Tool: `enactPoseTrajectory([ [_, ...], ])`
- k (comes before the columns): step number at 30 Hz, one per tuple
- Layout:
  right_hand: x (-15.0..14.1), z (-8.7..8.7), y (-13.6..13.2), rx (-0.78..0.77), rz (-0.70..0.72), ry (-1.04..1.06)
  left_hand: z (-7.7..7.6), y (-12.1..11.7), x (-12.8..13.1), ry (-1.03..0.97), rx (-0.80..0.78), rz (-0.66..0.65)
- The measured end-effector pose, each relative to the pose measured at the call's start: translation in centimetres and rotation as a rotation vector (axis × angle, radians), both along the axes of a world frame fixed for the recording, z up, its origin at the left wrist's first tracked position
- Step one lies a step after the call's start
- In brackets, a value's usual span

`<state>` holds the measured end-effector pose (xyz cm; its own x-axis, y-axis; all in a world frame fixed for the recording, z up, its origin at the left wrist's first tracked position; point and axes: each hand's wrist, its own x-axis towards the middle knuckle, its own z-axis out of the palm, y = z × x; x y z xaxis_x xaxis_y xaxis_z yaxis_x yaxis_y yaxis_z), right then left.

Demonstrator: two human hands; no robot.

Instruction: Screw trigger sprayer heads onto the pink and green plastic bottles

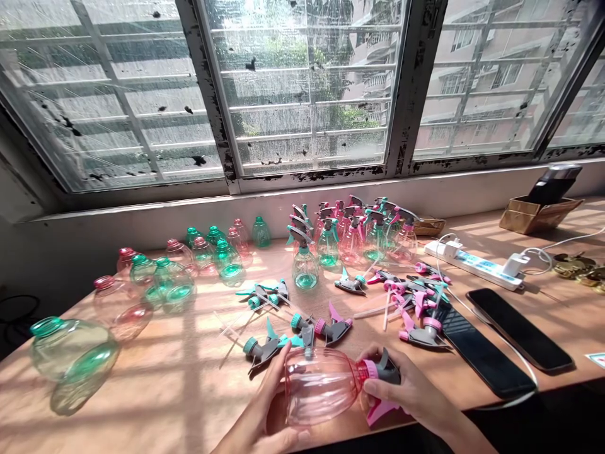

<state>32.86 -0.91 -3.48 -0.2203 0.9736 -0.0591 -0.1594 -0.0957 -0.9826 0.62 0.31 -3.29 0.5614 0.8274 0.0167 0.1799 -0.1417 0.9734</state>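
Note:
A clear pink spray bottle (321, 386) lies sideways between my hands, its base to the left. My left hand (271, 403) is wrapped around the base end. At the neck, my right hand (401, 384) grips the pink collar of the grey and pink spray head (388, 367), which sits on the bottle's mouth. Just beyond my hands lie loose spray heads with teal parts (262, 350) and one with a pink trigger (333, 328). More pink spray heads (423, 328) are heaped to the right, with thin dip tubes sticking out.
Open green and pink bottles (75, 353) stand at the left. Bottles fitted with spray heads (306, 268) cluster at the back. Two phones (520, 328), a white power strip (475, 263) with cables and a cardboard box (539, 214) occupy the right. Windows (307, 88) line the wall behind.

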Motion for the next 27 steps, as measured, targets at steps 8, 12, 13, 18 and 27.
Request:
enactPoseTrajectory([
  [8,0.2,-0.5,0.1,-0.009,0.018,-0.008,-1.6,0.8,0.1,-0.134,0.007,-0.085],
  [12,0.2,-0.3,0.1,-0.017,0.032,-0.003,-1.9,0.8,-0.1,-0.140,0.016,-0.094],
  [13,0.2,-0.2,0.0,-0.017,0.030,-0.007,-1.7,0.8,0.0,-0.143,0.023,-0.092],
  [18,0.1,0.1,-0.1,-0.029,0.032,0.003,0.6,0.1,0.9,-0.192,-0.038,-0.081],
  [27,0.2,-0.1,0.0,-0.009,0.018,-0.018,1.3,-0.4,0.8,-0.119,-0.169,-0.014],
])
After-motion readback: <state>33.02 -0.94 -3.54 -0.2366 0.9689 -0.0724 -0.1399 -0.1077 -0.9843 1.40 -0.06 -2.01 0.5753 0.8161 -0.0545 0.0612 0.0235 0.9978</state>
